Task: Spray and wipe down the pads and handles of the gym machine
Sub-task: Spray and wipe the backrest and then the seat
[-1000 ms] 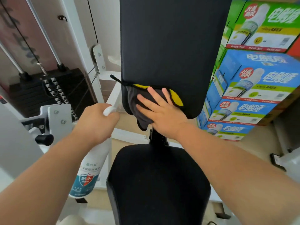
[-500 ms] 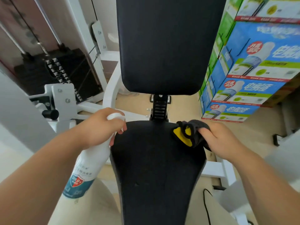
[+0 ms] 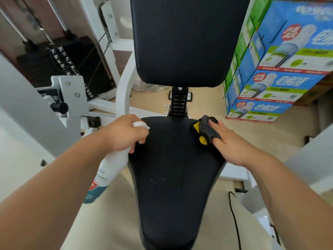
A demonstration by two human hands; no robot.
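The machine's black seat pad lies below me, and its upright black back pad stands behind it. My left hand grips a white spray bottle at the seat's far left edge, with the nozzle turned toward the seat and the body hanging down. My right hand presses a grey and yellow cloth flat onto the seat's far right corner.
A black weight stack with cables and the white frame stand at the left. Stacked blue and green cartons rise close on the right. A black cable trails over the floor at the lower right.
My right hand carried the cloth down from the back pad's lower edge to the seat's far right corner. My left hand brought the bottle's nozzle over to the seat's left edge.
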